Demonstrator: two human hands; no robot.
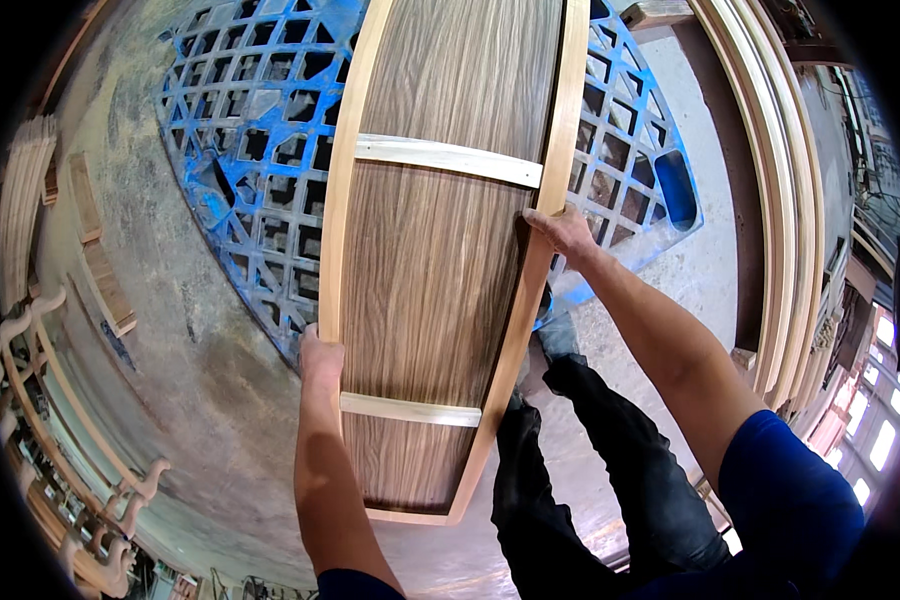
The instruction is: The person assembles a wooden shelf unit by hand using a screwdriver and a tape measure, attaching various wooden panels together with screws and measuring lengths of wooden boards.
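A long wooden panel [435, 290] with dark brown grain lies before me, edged by a pale wooden frame. Two light crosspieces span it: an upper batten [448, 160] and a lower batten [410, 409]. My left hand [320, 358] grips the frame's left rail near the lower batten, its fingers curled underneath and partly hidden. Higher up, my right hand [562, 234] is wrapped round the right rail just below the upper batten, with the thumb on top. The far end of the panel runs out of view.
Under the panel is a worn blue plastic pallet [255, 130] on the concrete floor. Long pale boards [770, 190] are stacked at the right. Curved wooden frames [70, 420] stand at the left, below loose wood strips [100, 260]. My legs and shoes are beside the panel's near right.
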